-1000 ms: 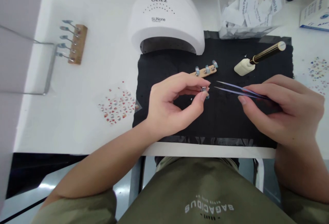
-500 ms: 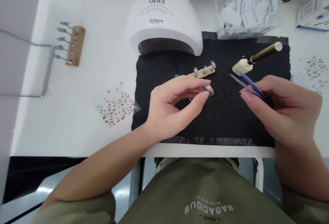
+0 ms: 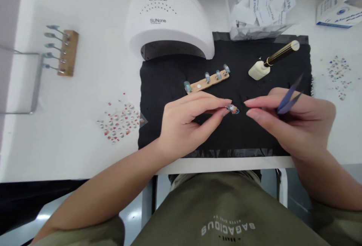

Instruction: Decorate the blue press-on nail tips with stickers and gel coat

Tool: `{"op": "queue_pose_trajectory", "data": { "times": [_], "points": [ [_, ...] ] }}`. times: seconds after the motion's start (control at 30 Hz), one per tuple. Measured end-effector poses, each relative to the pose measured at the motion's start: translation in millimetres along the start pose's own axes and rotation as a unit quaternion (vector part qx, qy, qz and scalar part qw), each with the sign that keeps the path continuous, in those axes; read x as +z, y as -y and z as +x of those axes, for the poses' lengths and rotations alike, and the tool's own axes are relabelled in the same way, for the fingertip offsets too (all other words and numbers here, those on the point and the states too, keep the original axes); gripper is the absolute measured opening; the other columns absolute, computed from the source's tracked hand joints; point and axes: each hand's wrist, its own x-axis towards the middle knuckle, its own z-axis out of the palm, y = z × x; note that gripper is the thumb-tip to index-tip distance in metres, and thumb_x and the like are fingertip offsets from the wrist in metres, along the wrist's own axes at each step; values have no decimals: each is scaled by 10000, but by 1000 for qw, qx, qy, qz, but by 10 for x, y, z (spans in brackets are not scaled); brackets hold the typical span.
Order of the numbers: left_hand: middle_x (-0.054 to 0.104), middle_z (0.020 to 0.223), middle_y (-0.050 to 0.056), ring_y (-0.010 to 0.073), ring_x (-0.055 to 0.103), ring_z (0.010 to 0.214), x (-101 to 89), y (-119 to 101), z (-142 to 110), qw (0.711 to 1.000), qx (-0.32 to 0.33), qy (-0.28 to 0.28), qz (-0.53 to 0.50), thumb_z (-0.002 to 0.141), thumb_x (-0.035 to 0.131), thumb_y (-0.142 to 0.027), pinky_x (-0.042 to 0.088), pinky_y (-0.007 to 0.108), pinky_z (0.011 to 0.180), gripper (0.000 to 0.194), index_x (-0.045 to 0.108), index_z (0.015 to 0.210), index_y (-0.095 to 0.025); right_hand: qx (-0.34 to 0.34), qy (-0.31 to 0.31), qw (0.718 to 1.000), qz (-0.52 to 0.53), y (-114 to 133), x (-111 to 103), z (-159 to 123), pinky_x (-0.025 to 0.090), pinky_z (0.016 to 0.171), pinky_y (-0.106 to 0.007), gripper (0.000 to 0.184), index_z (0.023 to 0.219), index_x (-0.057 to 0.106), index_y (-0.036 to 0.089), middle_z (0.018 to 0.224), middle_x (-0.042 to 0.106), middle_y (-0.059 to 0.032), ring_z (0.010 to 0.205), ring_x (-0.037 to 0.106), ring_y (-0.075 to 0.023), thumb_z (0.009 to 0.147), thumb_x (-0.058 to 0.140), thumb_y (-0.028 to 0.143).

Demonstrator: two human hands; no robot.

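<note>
Between the thumb and fingers of my left hand is a decorated false nail, bluish with red and white on it; whatever it is mounted on is mostly hidden by the fingertips. My right hand holds purple tweezers back in the palm, their tips pointing up and away. Its thumb and index fingertips are a little apart, just right of the nail and not touching it. Behind my left hand lies a wooden nail stand carrying several bluish nails, with a bare spot between them.
A white nail lamp stands behind the black mat. A cream polish bottle is on the mat. A clear bin of alcohol pads sits behind. Sticker sheets and another nail stand lie left.
The tweezers have swung back into my right palm, tips now turned away, and its fingertips have come closer to the nail. The nail has turned slightly. The whole view has shifted a little.
</note>
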Motion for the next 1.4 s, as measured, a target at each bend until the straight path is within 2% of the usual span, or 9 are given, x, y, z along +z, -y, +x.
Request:
{"op": "queue_pose_trajectory", "data": {
  "times": [0.1,0.2,0.4,0.63,0.83,1.07,1.27,1.4],
  "points": [
    [915,1060,-2,176,884,891,3,14,-17,1000,13,7,-1,1042,808,-157,752,274,803,176,885,1080,-311,-26,31,999,-1,-5,29,10,462,537,-311,256,1070,933,363,717,732,42,585,546,-117,928,878,157],
    [914,1050,8,177,878,874,10,32,-34,1000,28,5,6,1017,832,-151,745,269,780,163,878,1075,-296,-42,51,998,-13,-23,45,8,469,526,-299,281,1092,933,375,698,717,44,584,563,-121,940,862,149],
    [907,997,-8,159,858,817,4,34,-33,998,50,9,28,1004,828,-165,720,245,736,159,878,1077,-297,-41,51,997,-39,-19,64,0,452,511,-290,252,1049,924,363,686,703,52,569,559,-110,940,859,146],
    [889,923,-26,149,846,779,27,18,-31,998,63,1,16,971,835,-120,697,235,726,191,859,1047,-294,-47,49,995,-72,1,88,14,436,510,-291,159,982,884,333,609,538,68,553,520,-113,926,853,187],
    [874,868,-46,145,815,703,43,-10,-42,998,61,5,35,982,825,-169,661,237,631,143,840,995,-311,-41,49,995,-73,-6,100,5,421,513,-310,134,949,862,336,605,538,72,533,484,-116,906,835,213],
    [866,857,-42,141,817,691,29,-25,-18,998,48,22,28,957,822,-122,675,229,650,185,845,998,-301,-73,65,991,-87,-29,86,12,383,498,-287,154,982,857,321,621,541,74,540,487,-100,912,824,188],
    [879,885,-44,134,807,688,-1,-22,5,999,43,4,7,963,842,-141,675,233,649,175,858,1006,-309,-57,49,997,-20,-28,76,14,371,499,-294,267,1074,893,323,638,564,69,520,464,-94,926,773,137],
    [884,899,-50,131,792,668,-22,-44,6,999,32,9,15,993,822,-157,672,242,632,166,859,990,-319,-53,23,998,-4,-14,80,3,354,495,-295,259,1102,904,324,641,553,65,530,459,-96,934,803,154]
  ]
}}
